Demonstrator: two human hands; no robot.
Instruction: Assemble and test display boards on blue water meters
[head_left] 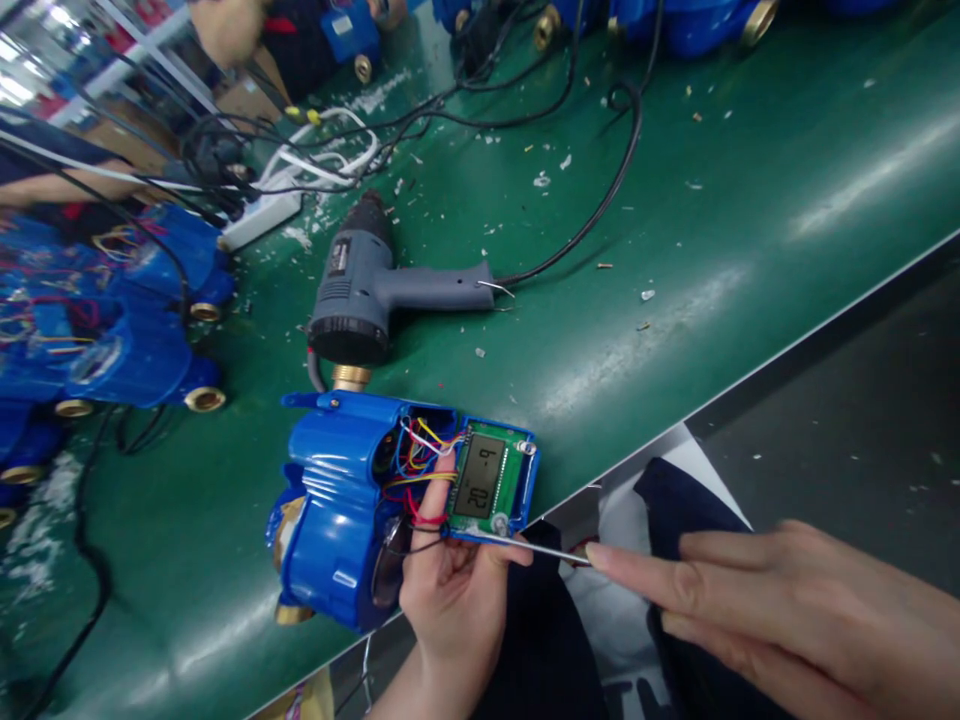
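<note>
A blue water meter [337,480] with brass threaded ends lies at the front edge of the bench, its housing open. Coloured wires [421,450] run from it to a green circuit board [511,465] with a lit-up digit display [480,475], seated in a small blue cover. My left hand [457,590] is closed on this cover, fingers and thumb at its lower side among the wires. Between the fingers of my right hand [780,600] is a slim metal rod-like tool [551,550]; its far end meets the cover's lower edge. Its handle is hidden.
Beyond the meter lies a grey heat gun [367,290] with a black cord [615,180]. More blue meters [127,340] crowd the left, others the back edge. A white power strip [262,215] sits among tangled cables. Another person's arm [75,187] is at far left.
</note>
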